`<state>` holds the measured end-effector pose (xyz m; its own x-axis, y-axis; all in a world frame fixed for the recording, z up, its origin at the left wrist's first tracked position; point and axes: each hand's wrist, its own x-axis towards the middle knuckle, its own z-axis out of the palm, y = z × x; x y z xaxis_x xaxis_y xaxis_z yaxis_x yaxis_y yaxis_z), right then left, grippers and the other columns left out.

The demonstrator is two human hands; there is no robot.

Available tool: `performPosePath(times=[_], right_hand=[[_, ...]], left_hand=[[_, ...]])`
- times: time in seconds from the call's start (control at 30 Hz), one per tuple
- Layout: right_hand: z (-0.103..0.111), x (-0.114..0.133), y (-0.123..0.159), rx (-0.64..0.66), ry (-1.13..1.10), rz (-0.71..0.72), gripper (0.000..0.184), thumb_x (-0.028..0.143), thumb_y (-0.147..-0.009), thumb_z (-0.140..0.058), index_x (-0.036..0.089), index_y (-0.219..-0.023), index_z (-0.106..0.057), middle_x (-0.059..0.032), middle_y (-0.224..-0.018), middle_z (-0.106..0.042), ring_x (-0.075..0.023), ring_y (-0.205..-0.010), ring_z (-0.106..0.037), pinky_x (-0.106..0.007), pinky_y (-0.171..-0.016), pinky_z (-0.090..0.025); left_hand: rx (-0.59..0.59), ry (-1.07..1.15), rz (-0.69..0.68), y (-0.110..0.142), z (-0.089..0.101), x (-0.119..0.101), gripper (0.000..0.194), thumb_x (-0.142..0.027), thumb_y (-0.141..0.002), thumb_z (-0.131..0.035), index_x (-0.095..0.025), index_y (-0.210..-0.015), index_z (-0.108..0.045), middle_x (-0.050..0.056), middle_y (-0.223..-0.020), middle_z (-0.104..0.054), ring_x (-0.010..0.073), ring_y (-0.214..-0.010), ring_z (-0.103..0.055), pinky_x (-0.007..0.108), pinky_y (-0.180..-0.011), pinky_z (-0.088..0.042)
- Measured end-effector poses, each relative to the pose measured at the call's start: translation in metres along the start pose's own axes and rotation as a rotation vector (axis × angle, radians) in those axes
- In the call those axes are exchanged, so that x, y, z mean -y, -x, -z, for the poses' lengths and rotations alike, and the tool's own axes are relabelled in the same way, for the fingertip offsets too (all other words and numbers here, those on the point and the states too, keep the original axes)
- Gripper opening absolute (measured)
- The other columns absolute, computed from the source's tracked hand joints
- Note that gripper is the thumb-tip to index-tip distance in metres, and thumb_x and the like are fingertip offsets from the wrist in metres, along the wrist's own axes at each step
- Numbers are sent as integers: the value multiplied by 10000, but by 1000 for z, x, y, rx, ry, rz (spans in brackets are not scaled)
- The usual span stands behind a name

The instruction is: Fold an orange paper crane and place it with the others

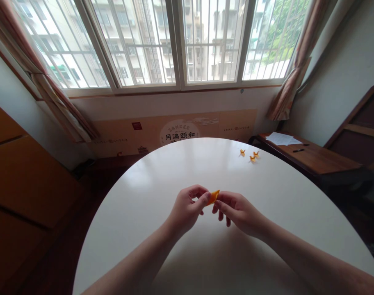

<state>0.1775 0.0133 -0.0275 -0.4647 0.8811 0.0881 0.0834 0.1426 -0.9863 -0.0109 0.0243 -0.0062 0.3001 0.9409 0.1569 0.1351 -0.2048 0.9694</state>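
Observation:
A small folded piece of orange paper is held up between my two hands, above the white round table. My left hand pinches its left part between thumb and fingers. On the other side, my right hand has thumb and index finger closed at the paper's right edge, its other fingers curled below. Fingers cover part of the paper, so its full shape is hidden. Farther back on the table stand three small orange folded paper birds, close together.
Beyond the table's right edge is a wooden side table with white paper sheets and a dark pen. A wooden chair back rises at the right. An orange-brown cabinet stands at the left, barred windows ahead.

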Motion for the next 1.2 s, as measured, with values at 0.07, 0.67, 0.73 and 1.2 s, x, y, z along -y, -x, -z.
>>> performPosePath(times=[0.07, 0.67, 0.73, 1.2], right_hand=[[0, 0, -1, -20, -30, -6, 356, 485, -931, -560, 140, -977, -638, -53, -852, -621, -119, -663, -603, -171, -451, -467], [-13, -9, -4, -79, -45, -59, 298, 387, -855, -674, 172, -1047, -601, -36, -877, -628, -136, -714, -617, -168, -463, -490], [-14, -10, -4, -96, -49, -58, 310, 418, -873, -646, 169, -1053, -604, -41, -866, -630, -140, -707, -620, -175, -464, -491], [-13, -10, -2, -181, 253, -24, 199, 311, -893, -547, 154, -772, -563, -12, -694, -579, -129, -662, -575, -188, -506, -413]], left_hand=[[-11, -6, 14, -1, 0, 1, 261, -372, -830, -672, -115, -853, -714, 69, -746, -682, 147, -633, -597, 213, -475, -483], [-151, 131, 71, 3, -11, 1, 242, -277, -724, -754, -133, -910, -697, 70, -769, -724, 164, -683, -645, 210, -518, -473], [-159, 149, 69, 4, -15, 0, 239, -279, -715, -762, -136, -896, -702, 68, -766, -730, 164, -672, -654, 218, -535, -481], [-100, -70, -67, 7, -14, 3, 317, -205, -778, -679, -175, -1093, -688, 63, -890, -703, 177, -804, -660, 220, -596, -516]])
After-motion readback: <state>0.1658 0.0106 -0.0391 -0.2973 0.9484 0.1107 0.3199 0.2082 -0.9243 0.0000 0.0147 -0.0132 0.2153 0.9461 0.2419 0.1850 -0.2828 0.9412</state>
